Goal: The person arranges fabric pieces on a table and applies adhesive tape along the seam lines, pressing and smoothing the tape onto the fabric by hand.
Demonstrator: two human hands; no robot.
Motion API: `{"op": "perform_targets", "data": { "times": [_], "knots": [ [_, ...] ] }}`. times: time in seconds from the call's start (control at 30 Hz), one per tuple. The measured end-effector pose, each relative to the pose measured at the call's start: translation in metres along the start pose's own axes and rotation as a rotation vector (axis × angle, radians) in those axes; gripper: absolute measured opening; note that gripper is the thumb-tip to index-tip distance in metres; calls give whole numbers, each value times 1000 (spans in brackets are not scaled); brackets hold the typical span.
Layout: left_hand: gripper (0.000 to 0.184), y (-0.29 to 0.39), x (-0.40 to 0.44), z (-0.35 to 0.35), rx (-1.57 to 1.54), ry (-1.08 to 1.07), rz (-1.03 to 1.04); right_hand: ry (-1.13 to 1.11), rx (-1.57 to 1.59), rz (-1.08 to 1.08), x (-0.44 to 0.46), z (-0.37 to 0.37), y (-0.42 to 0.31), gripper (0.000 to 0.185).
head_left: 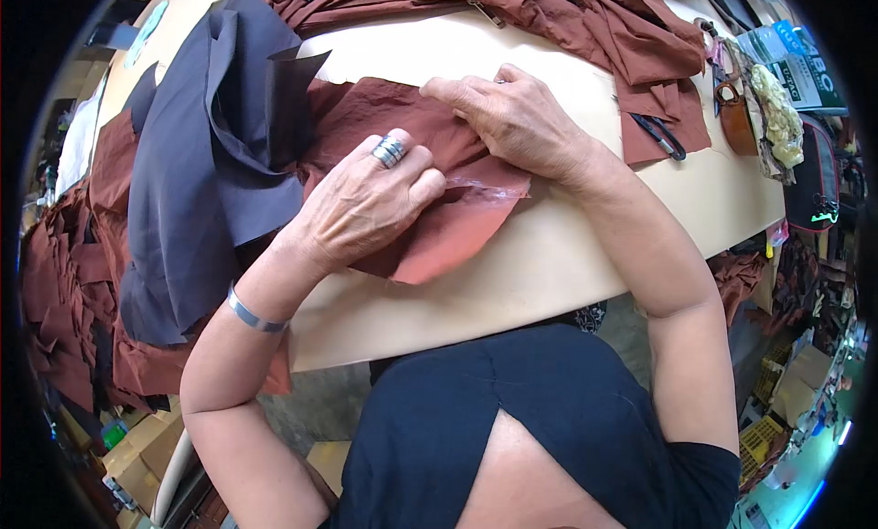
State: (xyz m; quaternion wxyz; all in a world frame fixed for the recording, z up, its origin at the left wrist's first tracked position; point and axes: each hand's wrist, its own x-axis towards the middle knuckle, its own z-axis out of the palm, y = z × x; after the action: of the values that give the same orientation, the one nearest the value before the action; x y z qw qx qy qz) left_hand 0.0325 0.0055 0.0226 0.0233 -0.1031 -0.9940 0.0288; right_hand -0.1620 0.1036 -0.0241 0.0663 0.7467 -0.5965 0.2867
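A rust-brown fabric piece (457,235) lies on the pale tabletop, its lower part folded over and whitish marks along one seam. My left hand (370,200), with a wide ring and a bracelet, rests on this fabric with its fingers curled and closed on it. My right hand (512,117) holds the upper right part of the same fabric, thumb and fingers pinched at its edge. Dark navy fabric (197,181) is heaped just left of my left hand, partly over more brown cloth.
Brown garments with zippers (549,21) stretch along the far side of the table (352,332). Black-handled scissors (660,138) lie on brown cloth at the right. Brown fabric (69,300) hangs at the left edge. A cardboard box (146,456) stands below.
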Motion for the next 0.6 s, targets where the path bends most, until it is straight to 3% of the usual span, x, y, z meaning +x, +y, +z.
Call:
{"op": "perform_targets", "data": {
  "times": [0.27,0.37,0.5,0.6],
  "knots": [
    [11,-2,-6,-5,196,56,25,-49,0,23,1,-4,-2,39],
    [20,-3,-5,-10,44,28,-33,-29,-13,30,1,-2,2,36],
    [20,-12,-13,-4,-130,24,-128,-53,-12,64,1,-6,0,32],
    [18,-12,-14,0,-127,62,-62,-23,33,81,1,-5,0,33]
  ]
}}
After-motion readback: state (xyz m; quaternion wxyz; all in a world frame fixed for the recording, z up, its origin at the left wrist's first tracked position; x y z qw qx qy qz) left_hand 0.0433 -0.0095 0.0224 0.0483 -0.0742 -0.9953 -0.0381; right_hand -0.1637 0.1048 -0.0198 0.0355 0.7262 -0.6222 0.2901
